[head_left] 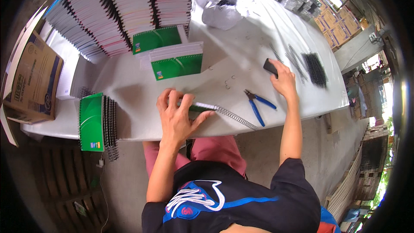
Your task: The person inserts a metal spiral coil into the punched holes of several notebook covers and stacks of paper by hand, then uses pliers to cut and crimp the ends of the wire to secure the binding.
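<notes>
My left hand (177, 114) is closed over a notebook (203, 106), pressing it down near the table's front edge. From the notebook's right end sticks out a long wire coil (236, 118), which slants toward the table edge; how far it runs through the notebook is hidden by my hand. To the right, my right hand (283, 79) grips a small black block (270, 67) at the table surface. Blue-handled pliers (259, 105) lie with jaws apart between my hands. Past my right hand are loose wire coils (295, 62) and a dense bunch of black coils (315, 70).
Green notebooks (177, 66) stand in front of tall stacks of bound notebooks (125, 13). Another green pile (91, 121) overhangs the front-left edge, near a cardboard box (34, 77). A white bag (221, 15) sits at the back; tiny wire scraps (227, 85) dot the white table (142, 123).
</notes>
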### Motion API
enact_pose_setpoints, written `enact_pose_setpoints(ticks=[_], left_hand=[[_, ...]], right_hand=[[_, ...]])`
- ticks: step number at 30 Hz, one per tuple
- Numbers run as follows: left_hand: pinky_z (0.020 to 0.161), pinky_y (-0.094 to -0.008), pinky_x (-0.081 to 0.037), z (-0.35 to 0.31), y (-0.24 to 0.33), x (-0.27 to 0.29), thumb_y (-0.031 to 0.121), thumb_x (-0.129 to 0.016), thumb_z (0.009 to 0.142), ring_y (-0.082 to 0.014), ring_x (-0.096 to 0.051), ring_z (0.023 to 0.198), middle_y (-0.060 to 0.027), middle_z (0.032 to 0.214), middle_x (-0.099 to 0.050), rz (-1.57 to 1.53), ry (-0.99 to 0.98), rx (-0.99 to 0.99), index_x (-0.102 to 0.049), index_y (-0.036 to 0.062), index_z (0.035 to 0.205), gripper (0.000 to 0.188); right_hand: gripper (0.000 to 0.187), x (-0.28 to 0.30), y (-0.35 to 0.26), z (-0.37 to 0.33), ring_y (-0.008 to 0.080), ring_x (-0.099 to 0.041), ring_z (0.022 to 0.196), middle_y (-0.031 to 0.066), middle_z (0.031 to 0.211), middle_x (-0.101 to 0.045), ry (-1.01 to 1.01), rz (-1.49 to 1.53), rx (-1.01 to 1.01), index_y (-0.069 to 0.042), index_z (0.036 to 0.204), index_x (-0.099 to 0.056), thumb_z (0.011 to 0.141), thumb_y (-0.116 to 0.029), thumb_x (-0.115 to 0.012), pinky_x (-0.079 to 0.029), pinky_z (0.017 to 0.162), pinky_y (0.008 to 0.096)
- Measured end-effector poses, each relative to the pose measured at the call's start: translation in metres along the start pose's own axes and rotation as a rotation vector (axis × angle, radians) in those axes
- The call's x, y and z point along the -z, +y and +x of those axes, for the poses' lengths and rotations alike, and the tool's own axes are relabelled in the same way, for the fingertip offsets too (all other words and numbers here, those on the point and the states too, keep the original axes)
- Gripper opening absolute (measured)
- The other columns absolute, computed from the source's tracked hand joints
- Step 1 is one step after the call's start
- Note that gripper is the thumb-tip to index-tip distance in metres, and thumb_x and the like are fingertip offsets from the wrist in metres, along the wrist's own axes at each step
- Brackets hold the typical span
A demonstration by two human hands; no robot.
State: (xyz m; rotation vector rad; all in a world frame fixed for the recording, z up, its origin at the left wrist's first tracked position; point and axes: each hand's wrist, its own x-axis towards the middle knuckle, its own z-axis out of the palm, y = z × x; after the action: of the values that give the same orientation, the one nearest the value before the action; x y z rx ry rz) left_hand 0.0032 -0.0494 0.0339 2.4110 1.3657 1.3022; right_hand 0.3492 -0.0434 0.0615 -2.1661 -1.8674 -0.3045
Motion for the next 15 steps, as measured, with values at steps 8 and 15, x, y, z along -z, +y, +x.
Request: enact_pose_setpoints(ticks=[8,15], left_hand=[[0.087,-0.0479,-0.037,0.001,-0.003,0.002,0.048,-0.082,0.056,-0.0365,-0.043,0.102,-0.0115,0.089,-0.050,-0.045,-0.069,0.000,-0.057,0.0066,0.079,0.053],[0.094,-0.0556,-0.033,0.003,-0.002,0.001,0.052,-0.079,0.059,-0.0355,-0.041,0.104,-0.0123,0.091,-0.047,-0.113,-0.091,0.003,-0.056,0.0052,0.078,0.055]], right_hand=[[0.035,-0.012,0.009,-0.004,0.0171,-0.061,0.107,0.0138,0.121,-0.062,0.075,1.075,-0.163,-0.004,0.120,-0.062,0.086,0.004,-0.057,-0.046,0.093,0.0267],[0.029,0.009,-0.119,-0.029,0.0392,-0.061,0.105,0.0320,0.114,-0.060,-0.694,1.400,0.435,0.002,0.094,-0.071,0.088,-0.018,-0.052,-0.045,0.095,0.0469]])
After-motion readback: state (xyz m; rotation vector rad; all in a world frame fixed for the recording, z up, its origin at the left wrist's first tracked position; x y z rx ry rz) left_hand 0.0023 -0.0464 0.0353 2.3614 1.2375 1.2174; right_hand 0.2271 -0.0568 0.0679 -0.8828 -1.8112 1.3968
